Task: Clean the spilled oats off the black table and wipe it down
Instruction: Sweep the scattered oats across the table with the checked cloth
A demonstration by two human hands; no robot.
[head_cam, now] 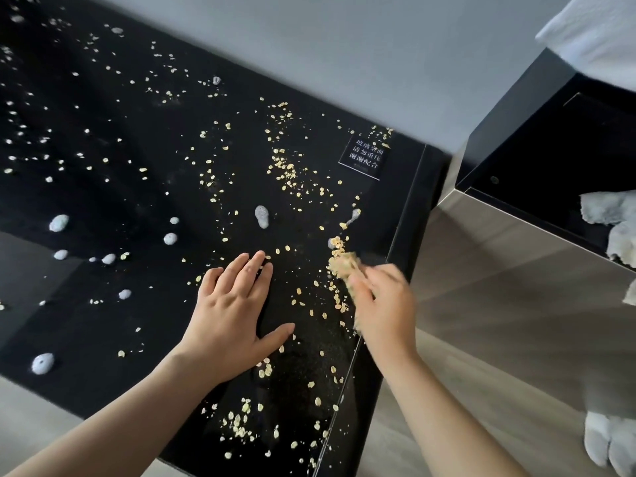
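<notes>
Pale oats (pixel 287 172) lie scattered over the glossy black table (pixel 113 187), thickest along its right side. White foamy blobs (pixel 262 216) dot the surface too. My left hand (pixel 237 311) rests flat on the table, fingers spread and empty. My right hand (pixel 382 304) is blurred at the table's right edge, pressed against a small heap of oats (pixel 342 261); whether its fingers grip any oats is unclear.
A small black sign with white characters (pixel 364 156) sits near the table's far right corner. To the right stands a mirrored box with a dark open top (pixel 537 160) and a pale cloth (pixel 609 215) draped over its side. Grey wall behind.
</notes>
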